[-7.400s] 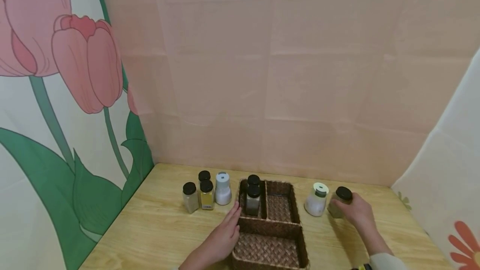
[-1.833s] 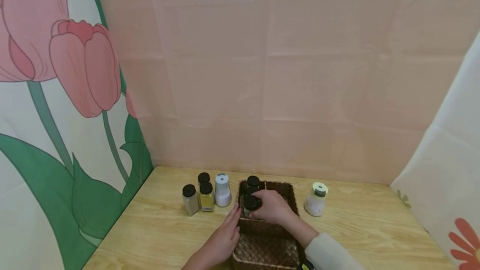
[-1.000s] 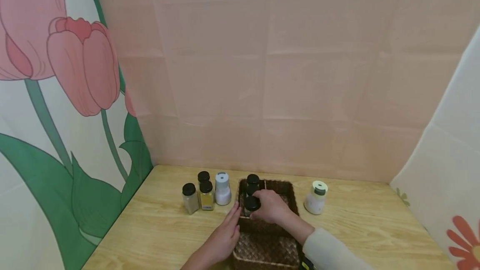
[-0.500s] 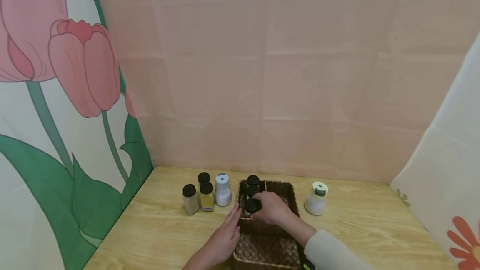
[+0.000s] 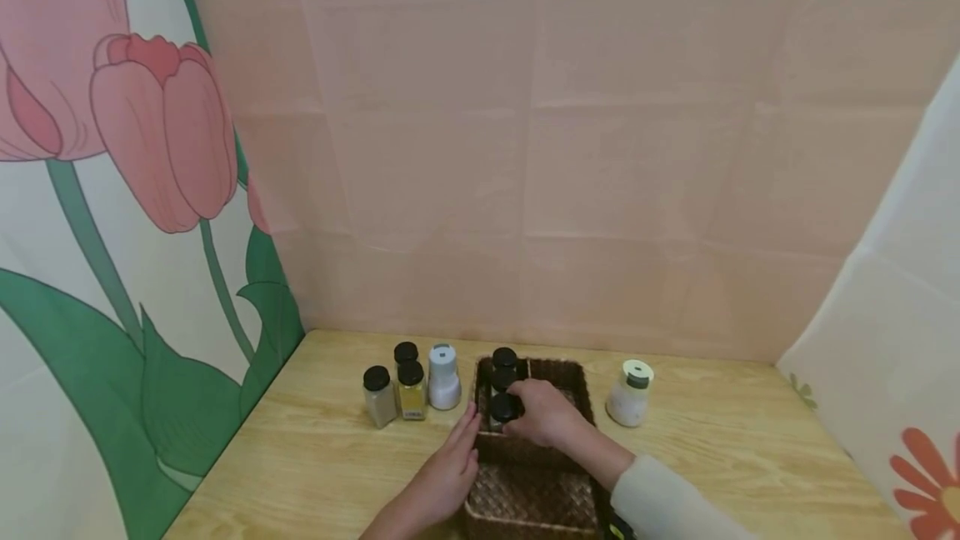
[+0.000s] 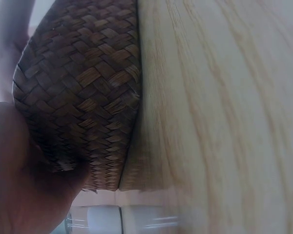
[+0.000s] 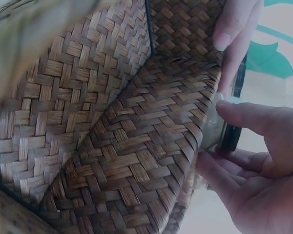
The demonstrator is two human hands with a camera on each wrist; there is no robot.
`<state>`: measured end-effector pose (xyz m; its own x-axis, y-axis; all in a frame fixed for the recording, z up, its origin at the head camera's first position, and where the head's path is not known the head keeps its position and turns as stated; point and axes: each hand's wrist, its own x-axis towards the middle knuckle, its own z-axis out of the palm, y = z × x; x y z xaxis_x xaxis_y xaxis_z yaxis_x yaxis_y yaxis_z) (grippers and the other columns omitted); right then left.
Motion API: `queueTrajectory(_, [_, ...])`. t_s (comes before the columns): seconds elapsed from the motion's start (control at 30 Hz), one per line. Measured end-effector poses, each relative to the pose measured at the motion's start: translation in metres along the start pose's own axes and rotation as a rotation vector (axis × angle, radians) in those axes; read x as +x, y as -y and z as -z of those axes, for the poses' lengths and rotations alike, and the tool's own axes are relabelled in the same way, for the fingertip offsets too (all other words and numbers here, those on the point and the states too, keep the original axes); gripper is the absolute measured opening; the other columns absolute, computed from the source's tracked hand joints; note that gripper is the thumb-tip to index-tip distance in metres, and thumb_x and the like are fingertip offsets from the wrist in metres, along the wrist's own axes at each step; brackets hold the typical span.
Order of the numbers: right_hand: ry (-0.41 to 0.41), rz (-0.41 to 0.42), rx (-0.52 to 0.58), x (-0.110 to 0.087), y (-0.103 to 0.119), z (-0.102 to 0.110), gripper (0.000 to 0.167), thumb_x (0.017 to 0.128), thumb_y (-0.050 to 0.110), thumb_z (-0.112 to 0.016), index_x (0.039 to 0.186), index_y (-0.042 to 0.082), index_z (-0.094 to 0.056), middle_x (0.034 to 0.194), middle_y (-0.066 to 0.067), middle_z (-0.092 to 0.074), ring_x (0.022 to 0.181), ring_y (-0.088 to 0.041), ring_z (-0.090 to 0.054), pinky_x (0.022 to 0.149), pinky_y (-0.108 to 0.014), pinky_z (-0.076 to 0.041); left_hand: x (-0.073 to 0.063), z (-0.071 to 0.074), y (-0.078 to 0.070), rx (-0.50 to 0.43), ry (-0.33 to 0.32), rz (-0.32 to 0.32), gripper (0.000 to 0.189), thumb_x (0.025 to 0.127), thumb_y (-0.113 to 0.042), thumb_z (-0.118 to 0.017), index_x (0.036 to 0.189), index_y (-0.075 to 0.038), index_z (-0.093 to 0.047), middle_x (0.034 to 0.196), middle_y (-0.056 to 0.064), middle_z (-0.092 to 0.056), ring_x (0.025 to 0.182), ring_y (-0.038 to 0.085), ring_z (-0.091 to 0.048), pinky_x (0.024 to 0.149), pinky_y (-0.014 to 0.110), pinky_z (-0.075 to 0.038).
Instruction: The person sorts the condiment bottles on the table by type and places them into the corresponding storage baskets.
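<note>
The right hand pinches the front jar, thumb and fingers clamped around it near its black lid. That jar is in the back left section of the brown woven basket, at the near end of a row of 3 black-lidded jars; the middle jar and the far jar stand behind it. The left hand rests against the basket's left side, its fingers straight and close together.

The right hand covers much of the back right section, and in the right wrist view a basket wall hides the lower part of the held jar. On the wooden table, left of the basket, stand a pale jar, a yellow jar, a partly hidden jar behind it and a white bottle with a light blue cap. Right of the basket stands 1 white bottle with a pale green cap. A peach cloth hangs behind, with a tulip cloth to the left.

The yellow jar carries a small label near its base, too small to read. Small dark marks on both bottle caps are also unreadable.
</note>
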<state>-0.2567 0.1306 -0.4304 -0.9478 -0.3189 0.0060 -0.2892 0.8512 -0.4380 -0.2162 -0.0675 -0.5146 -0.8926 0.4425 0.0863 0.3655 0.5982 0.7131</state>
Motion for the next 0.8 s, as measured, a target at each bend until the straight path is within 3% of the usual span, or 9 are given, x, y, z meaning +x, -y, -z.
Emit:
queueTrajectory(0.3, [-0.025, 0.022, 0.009, -0.006, -0.004, 0.016, 0.040, 0.081, 0.023, -0.086, 0.113, 0.004, -0.071, 0.098, -0.005, -0.068, 0.089, -0.022, -0.065, 0.077, -0.044, -0.056, 0.000, 0.004, -0.003, 0.002, -0.001, 0.007, 0.054, 0.110, -0.019, -0.039, 0.160, -0.005, -0.026, 0.171, 0.006, -0.010, 0.150, 0.030, -0.028, 0.115, 0.053, -0.034])
queueTrajectory(0.57, [-0.048, -0.037, 0.022, -0.012, -0.022, 0.033, 0.050, 0.089, 0.029, -0.079, 0.130, 0.004, -0.065, 0.119, -0.010, -0.070, 0.107, -0.030, -0.066, 0.086, -0.048, -0.056, 0.001, 0.002, -0.002, 0.023, -0.027, -0.018, 0.054, 0.110, -0.018, -0.039, 0.160, -0.003, -0.026, 0.170, 0.008, -0.010, 0.151, 0.031, -0.028, 0.116, 0.052, -0.033])
queueTrajectory(0.8, [-0.077, -0.040, 0.074, -0.023, -0.042, 0.053, 0.052, 0.092, 0.031, -0.075, 0.133, 0.001, -0.062, 0.124, -0.015, -0.068, 0.111, -0.034, -0.065, 0.088, -0.050, -0.055, -0.001, -0.001, 0.000, -0.013, -0.010, -0.029, 0.054, 0.110, -0.019, -0.038, 0.160, -0.003, -0.026, 0.170, 0.009, -0.010, 0.150, 0.033, -0.029, 0.114, 0.054, -0.035])
